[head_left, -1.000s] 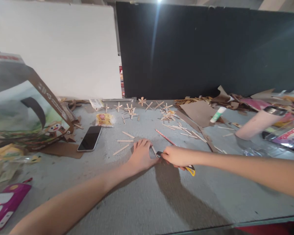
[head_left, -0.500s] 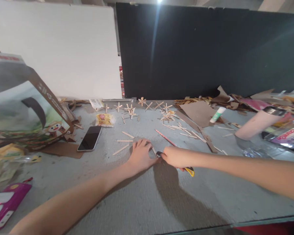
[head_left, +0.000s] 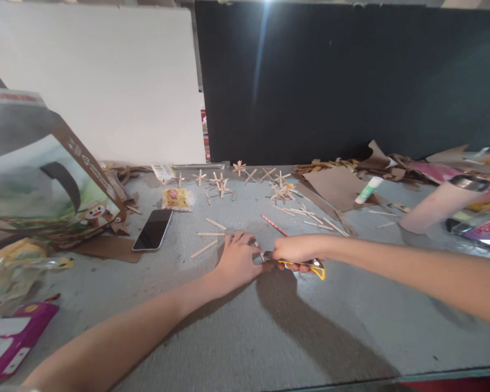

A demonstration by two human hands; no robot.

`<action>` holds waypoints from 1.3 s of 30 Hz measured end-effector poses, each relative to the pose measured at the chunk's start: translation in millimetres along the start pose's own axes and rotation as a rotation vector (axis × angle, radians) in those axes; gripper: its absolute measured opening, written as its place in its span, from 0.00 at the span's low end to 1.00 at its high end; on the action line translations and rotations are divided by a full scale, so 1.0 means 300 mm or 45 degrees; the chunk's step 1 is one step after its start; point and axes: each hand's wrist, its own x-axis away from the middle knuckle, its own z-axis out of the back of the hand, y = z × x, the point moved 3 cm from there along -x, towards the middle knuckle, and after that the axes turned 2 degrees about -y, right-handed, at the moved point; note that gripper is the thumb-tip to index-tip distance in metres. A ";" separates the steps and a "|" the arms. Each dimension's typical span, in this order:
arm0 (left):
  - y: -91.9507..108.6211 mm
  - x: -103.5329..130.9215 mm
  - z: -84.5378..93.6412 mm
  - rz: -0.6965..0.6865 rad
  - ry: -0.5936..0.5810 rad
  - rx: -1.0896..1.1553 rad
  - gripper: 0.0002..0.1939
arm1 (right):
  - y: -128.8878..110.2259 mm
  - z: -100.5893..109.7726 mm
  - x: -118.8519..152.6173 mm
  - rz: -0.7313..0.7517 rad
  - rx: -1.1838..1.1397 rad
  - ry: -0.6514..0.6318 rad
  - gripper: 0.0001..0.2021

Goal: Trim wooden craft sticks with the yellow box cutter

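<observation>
My left hand [head_left: 240,256] rests low over the table, its fingers curved around a thin wooden stick [head_left: 260,251] and the thumb near the tool's dark tip. In my right hand [head_left: 296,250] is a tool with a yellow-and-black handle [head_left: 318,268]. Its dark head meets the stick beside my left thumb; the fingers hide most of the tool, so its exact kind is unclear. Left of my left hand lie several loose wooden sticks [head_left: 204,249]. A red patterned pencil-like rod [head_left: 273,224] lies just beyond my right hand.
Small stick stars [head_left: 220,184] and a pile of sticks [head_left: 283,191] stand farther back. A phone [head_left: 153,230] and yellow packet [head_left: 177,198] lie left, by a large printed bag [head_left: 44,185]. Right are a glue stick [head_left: 368,190], cardboard [head_left: 335,188] and a pink bottle [head_left: 443,204].
My right hand has turned slightly and risen a little, showing more of the yellow handle. My left hand stays at the stick. The view has shifted slightly.
</observation>
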 end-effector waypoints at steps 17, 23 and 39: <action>0.004 -0.006 0.006 -0.014 -0.011 -0.026 0.14 | 0.067 -0.022 -0.010 -0.141 -0.636 -0.348 0.19; 0.002 -0.007 0.000 -0.006 0.010 0.005 0.15 | 0.092 -0.047 -0.033 -0.138 -0.819 -0.388 0.20; -0.002 -0.001 0.004 -0.012 0.039 0.027 0.12 | 0.112 -0.137 -0.042 0.068 -1.281 -0.317 0.20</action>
